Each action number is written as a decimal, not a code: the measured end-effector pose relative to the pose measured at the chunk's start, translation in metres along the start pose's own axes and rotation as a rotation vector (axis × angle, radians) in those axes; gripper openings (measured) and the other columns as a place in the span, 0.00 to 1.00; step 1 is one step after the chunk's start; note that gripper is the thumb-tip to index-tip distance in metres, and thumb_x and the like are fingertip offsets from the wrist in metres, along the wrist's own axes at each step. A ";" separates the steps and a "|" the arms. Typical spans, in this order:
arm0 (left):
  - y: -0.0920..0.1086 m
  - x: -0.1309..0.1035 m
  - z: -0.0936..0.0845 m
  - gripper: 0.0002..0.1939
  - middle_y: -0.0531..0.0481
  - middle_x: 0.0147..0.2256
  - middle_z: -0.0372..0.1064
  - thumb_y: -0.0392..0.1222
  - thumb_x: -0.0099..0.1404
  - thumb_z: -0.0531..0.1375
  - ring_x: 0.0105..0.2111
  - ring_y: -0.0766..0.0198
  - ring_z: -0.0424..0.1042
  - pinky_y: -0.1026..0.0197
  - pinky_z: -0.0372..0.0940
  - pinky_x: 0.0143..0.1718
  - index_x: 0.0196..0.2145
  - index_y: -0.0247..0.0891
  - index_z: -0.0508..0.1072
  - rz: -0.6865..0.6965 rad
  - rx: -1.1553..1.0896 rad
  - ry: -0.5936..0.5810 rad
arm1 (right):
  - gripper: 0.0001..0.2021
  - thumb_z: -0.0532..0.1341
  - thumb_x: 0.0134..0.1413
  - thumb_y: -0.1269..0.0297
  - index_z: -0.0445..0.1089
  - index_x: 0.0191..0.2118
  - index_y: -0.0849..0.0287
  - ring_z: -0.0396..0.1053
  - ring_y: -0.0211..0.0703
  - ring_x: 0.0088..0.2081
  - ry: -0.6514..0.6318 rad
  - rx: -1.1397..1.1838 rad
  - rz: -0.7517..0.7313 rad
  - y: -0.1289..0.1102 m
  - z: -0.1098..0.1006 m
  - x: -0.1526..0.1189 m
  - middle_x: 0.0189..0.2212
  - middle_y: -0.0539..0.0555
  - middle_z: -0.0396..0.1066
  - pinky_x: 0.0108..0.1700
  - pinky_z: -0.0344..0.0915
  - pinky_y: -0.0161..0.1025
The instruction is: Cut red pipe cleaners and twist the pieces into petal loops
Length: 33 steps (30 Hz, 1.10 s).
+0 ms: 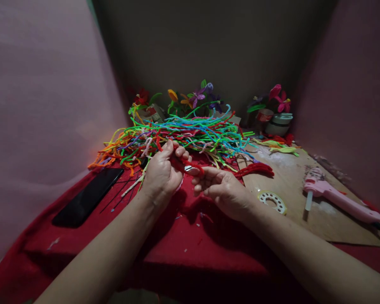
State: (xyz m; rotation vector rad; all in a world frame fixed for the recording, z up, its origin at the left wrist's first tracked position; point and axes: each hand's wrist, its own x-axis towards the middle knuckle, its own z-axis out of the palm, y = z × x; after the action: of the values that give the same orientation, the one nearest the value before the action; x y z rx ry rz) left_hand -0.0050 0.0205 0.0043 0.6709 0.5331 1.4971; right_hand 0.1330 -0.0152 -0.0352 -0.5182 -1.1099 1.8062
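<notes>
My left hand (165,171) is closed on a red pipe cleaner (196,165), its thumb and fingers pinching it above the table. The pipe cleaner bends into a loop that reaches over to my right hand (226,192). My right fingertips close on the loop's right end. A small shiny piece (188,168) shows between the hands; I cannot tell what it is. Behind them spreads a large heap of pipe cleaners (190,131) in green, blue, orange, red and other colours. A bundle of red pipe cleaners (255,169) lies just beyond my right hand.
A black phone (88,197) lies at left on the red tablecloth (183,249). At right, a board (291,177) bears a pink glue gun (338,198) and a white ring with holes (272,202). Fuzzy flowers (198,96) and a lidded jar (278,123) stand behind.
</notes>
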 end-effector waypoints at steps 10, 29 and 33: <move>-0.002 -0.001 -0.001 0.09 0.58 0.16 0.53 0.37 0.63 0.51 0.17 0.71 0.58 0.65 0.60 0.23 0.25 0.36 0.62 -0.051 -0.029 -0.017 | 0.10 0.62 0.47 0.61 0.72 0.30 0.65 0.68 0.35 0.24 0.005 -0.029 0.071 -0.001 -0.003 0.001 0.25 0.53 0.71 0.30 0.65 0.35; 0.004 -0.004 0.003 0.09 0.54 0.21 0.60 0.37 0.64 0.51 0.20 0.70 0.63 0.66 0.61 0.23 0.27 0.35 0.64 0.114 0.027 -0.115 | 0.07 0.66 0.40 0.69 0.68 0.26 0.65 0.71 0.38 0.21 0.156 0.114 0.170 0.003 -0.006 0.003 0.22 0.54 0.73 0.26 0.68 0.36; 0.004 -0.004 0.005 0.10 0.52 0.22 0.62 0.36 0.64 0.49 0.22 0.68 0.65 0.64 0.63 0.25 0.27 0.35 0.65 0.143 0.036 -0.101 | 0.08 0.65 0.42 0.66 0.68 0.29 0.64 0.71 0.39 0.21 0.148 0.124 0.124 0.000 -0.006 0.003 0.22 0.54 0.73 0.26 0.68 0.37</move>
State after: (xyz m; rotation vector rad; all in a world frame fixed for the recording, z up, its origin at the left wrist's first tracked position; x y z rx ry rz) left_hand -0.0047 0.0156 0.0108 0.8224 0.4438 1.5805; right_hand 0.1356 -0.0097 -0.0381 -0.6472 -0.8762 1.8970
